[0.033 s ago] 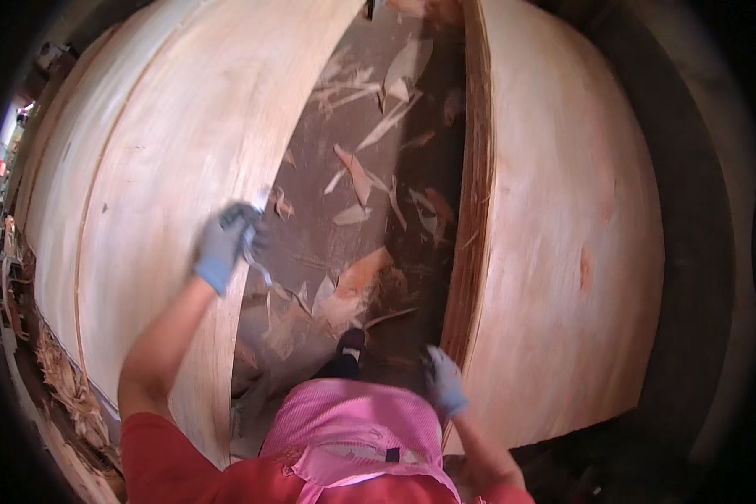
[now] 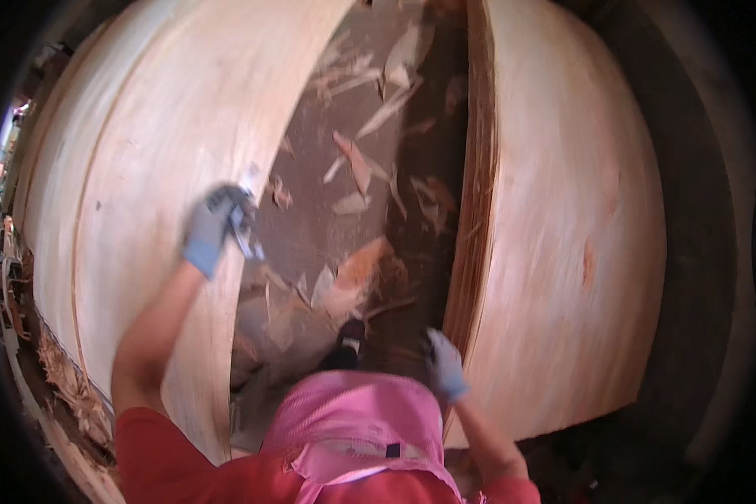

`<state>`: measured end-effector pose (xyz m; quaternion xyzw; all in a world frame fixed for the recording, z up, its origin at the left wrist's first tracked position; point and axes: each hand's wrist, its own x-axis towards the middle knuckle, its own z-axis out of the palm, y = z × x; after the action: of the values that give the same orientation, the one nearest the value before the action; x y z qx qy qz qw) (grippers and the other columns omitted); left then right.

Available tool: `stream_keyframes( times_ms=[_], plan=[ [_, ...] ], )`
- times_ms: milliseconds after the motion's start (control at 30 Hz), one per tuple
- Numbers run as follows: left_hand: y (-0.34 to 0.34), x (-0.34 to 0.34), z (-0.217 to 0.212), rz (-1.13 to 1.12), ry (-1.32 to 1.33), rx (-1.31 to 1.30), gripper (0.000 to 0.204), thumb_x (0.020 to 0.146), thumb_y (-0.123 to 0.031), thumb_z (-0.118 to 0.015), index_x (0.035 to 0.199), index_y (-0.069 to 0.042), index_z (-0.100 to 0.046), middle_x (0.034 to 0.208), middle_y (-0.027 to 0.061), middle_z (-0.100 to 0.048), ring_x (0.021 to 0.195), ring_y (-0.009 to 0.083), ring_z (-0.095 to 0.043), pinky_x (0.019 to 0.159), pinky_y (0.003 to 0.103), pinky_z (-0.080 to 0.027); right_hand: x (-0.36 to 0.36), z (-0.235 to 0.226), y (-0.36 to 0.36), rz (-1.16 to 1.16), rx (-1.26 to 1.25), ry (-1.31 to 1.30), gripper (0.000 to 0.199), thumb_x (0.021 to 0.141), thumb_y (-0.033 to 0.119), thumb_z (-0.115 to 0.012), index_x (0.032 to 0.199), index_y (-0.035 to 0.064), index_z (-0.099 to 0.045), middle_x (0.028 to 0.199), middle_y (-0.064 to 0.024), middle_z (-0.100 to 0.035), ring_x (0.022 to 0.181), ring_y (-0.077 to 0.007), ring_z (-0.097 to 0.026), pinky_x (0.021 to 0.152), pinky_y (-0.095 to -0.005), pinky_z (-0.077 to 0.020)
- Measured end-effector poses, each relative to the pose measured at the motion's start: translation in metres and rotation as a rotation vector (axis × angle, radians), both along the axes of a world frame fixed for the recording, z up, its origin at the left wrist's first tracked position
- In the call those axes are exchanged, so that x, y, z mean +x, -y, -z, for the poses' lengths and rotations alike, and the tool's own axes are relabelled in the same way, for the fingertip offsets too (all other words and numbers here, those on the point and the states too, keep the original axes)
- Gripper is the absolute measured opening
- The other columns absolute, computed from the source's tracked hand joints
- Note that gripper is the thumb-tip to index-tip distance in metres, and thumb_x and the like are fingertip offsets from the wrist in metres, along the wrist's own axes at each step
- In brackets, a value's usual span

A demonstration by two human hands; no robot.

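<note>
My left hand (image 2: pixel 217 225), in a blue-grey glove, is closed on the right edge of a thin pale veneer sheet (image 2: pixel 151 168) that tops the left stack. My right hand (image 2: pixel 445 367), gloved the same way, is low at the near corner of the right veneer stack (image 2: pixel 563 218), against its layered edge. It is blurred, so its grip cannot be told. I wear a red top and a pink apron (image 2: pixel 353 428).
Between the two stacks runs a brown floor strip (image 2: pixel 311 218) littered with torn veneer scraps (image 2: pixel 357 164). More splinters and scraps lie along the left stack's outer edge (image 2: pixel 63 378). Dark ground borders the right stack.
</note>
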<state>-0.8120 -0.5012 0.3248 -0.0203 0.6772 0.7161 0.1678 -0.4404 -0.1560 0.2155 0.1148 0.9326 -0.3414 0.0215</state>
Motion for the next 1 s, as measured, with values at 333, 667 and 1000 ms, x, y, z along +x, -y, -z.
stream_keyframes(
  times_ms=[333, 667, 1000],
  plan=[
    [0.001, -0.045, -0.026, -0.038, 0.283, -0.535, 0.009, 0.099, -0.021, -0.056, 0.097, -0.013, -0.059, 0.073, -0.0017, -0.055, 0.056, 0.0059, -0.049, 0.048, 0.019, -0.036, -0.147, 0.24, -0.058, -0.194, 0.113, 0.527, 0.048, 0.087, 0.014, -0.063, 0.132, 0.0113, -0.05, 0.12, -0.0185, -0.059, 0.109, -0.0386, -0.059, 0.093, -0.0456, -0.0496],
    [0.065, -0.002, -0.005, -0.163, 0.326, -0.882, 0.019, 0.099, -0.019, -0.054, 0.115, -0.008, -0.058, 0.084, 0.0016, -0.059, 0.067, 0.0069, -0.054, 0.058, 0.021, -0.043, -0.3, 0.449, -0.054, -0.339, 0.333, 0.637, 0.053, 0.085, 0.013, -0.064, 0.133, 0.0153, -0.042, 0.127, -0.0171, -0.05, 0.11, -0.0381, -0.061, 0.085, -0.047, -0.0556],
    [0.076, 0.028, -0.021, -0.264, 0.403, -1.049, 0.025, 0.1, -0.017, -0.05, 0.122, -0.005, -0.056, 0.092, 0.0041, -0.061, 0.075, 0.0101, -0.058, 0.066, 0.025, -0.048, -0.265, 0.539, -0.035, -0.43, 0.293, 0.751, 0.028, 0.087, 0.014, -0.061, 0.115, 0.0103, -0.063, 0.115, -0.0165, -0.064, 0.106, -0.0323, -0.065, 0.085, -0.0415, -0.0549]
  ],
)
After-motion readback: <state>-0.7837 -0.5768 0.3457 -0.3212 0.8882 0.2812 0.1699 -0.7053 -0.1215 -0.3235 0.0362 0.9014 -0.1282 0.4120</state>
